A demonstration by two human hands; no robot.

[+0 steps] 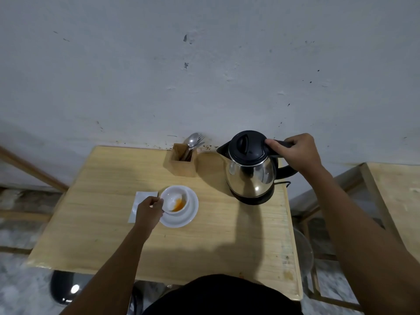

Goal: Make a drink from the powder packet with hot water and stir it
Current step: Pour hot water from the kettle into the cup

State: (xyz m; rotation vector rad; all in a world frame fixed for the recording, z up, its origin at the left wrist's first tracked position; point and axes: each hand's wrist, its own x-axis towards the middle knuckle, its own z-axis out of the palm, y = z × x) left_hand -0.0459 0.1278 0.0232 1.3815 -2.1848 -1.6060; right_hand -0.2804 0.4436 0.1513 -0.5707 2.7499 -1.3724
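Observation:
A white cup point(174, 198) stands on a white saucer point(191, 213) near the middle of the wooden table point(109, 235). Orange powder point(178, 204) lies inside the cup. My left hand point(148, 211) grips the cup at its left rim. A steel kettle point(250, 169) with a black lid sits on its black base at the back right, spout pointing left. My right hand point(295, 153) is closed around the kettle's black handle. A white packet point(142, 202) lies flat just left of the saucer, partly under my left hand.
A wooden holder point(183, 163) with spoons and forks stands at the back by the wall, left of the kettle. A second wooden table point(395, 201) is on the right. A dark stool point(62, 288) sits below the table's left front corner.

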